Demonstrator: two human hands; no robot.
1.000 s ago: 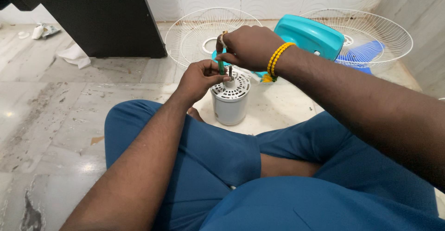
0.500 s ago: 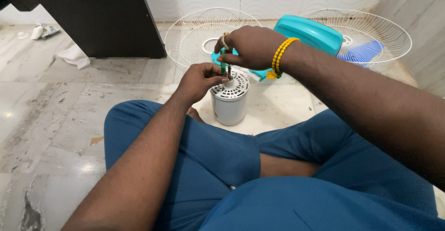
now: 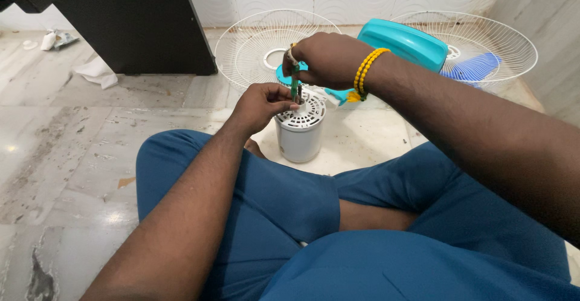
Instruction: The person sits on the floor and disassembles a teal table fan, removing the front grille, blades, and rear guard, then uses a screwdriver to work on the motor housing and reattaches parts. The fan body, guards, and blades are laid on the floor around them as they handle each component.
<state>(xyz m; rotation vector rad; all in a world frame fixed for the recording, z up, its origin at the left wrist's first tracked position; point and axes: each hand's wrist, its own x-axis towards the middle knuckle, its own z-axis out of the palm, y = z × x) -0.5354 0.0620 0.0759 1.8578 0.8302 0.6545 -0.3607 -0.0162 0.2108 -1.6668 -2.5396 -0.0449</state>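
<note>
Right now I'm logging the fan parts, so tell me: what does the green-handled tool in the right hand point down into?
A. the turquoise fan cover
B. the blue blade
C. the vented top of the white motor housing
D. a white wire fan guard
C: the right hand holds the green-handled tool upright over the white motor housing, while the left hand steadies its vented top.
</note>
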